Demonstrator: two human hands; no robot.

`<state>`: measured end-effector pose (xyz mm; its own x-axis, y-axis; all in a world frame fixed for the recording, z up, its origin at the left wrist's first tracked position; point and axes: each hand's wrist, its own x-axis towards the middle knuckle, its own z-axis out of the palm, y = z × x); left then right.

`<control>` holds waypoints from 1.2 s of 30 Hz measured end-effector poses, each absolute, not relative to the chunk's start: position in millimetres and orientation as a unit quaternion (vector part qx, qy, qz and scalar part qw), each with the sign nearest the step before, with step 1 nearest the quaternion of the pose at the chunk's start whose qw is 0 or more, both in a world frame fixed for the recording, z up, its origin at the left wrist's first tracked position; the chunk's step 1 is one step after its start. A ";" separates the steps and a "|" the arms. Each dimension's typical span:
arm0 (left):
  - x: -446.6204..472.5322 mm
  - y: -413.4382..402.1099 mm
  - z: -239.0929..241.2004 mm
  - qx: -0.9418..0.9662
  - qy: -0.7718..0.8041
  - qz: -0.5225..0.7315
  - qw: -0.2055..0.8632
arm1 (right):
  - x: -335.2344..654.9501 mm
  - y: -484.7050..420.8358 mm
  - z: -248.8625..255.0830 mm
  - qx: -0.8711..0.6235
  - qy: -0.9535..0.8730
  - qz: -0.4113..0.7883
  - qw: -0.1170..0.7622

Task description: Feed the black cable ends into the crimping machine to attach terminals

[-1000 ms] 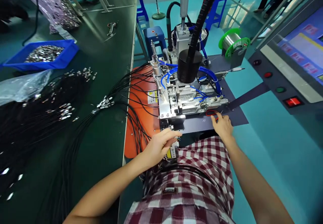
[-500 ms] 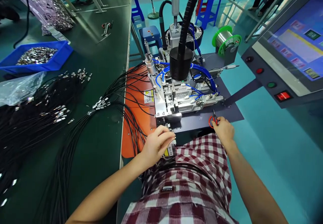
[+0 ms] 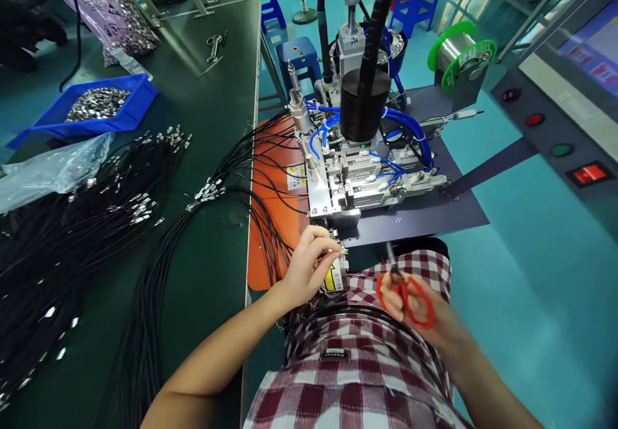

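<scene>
My left hand (image 3: 309, 265) is pinched on the thin wire ends of a black cable at the front edge of the small metal machine (image 3: 347, 178). The wire tips sit just by the machine's lower block. My right hand (image 3: 425, 316) is closed around red-handled scissors (image 3: 403, 290), held above my checked-shirt lap with the blades pointing up toward the machine. The right hand is blurred by motion.
Bundles of black cables with metal plugs (image 3: 96, 223) cover the green bench on the left. A blue bin of metal parts (image 3: 96, 104) and a clear bag (image 3: 53, 171) lie farther left. An orange mat (image 3: 273, 203), a green wire spool (image 3: 458, 52) and a control panel (image 3: 555, 139) surround the machine.
My right hand picked the red scissors up off the dark plate and drew them back toward my lap. My left hand stayed pinched at the machine's front.
</scene>
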<state>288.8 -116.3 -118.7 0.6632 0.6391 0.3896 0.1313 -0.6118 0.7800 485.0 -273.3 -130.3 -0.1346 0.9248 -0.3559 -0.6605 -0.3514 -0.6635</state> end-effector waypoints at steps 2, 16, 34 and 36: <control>288.5 -115.6 -118.3 0.819 0.231 0.354 0.389 | 459.5 -268.0 -119.1 -0.304 -0.198 0.775 0.517; 288.8 -114.9 -116.3 0.717 0.280 0.349 0.535 | 417.9 -239.7 -125.6 -0.280 -0.264 0.755 0.531; 284.4 -114.7 -119.3 0.726 0.297 0.359 0.507 | 420.8 -230.9 -133.7 -0.296 -0.244 0.763 0.520; 284.0 -114.3 -118.8 0.728 0.294 0.357 0.506 | 420.3 -230.7 -134.9 -0.292 -0.239 0.764 0.523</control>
<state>284.0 -114.3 -118.8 0.5718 0.7896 0.2225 0.0673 -0.3154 0.9466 420.3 -230.7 -134.9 -0.2825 0.9390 -0.1961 -0.6597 -0.3386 -0.6709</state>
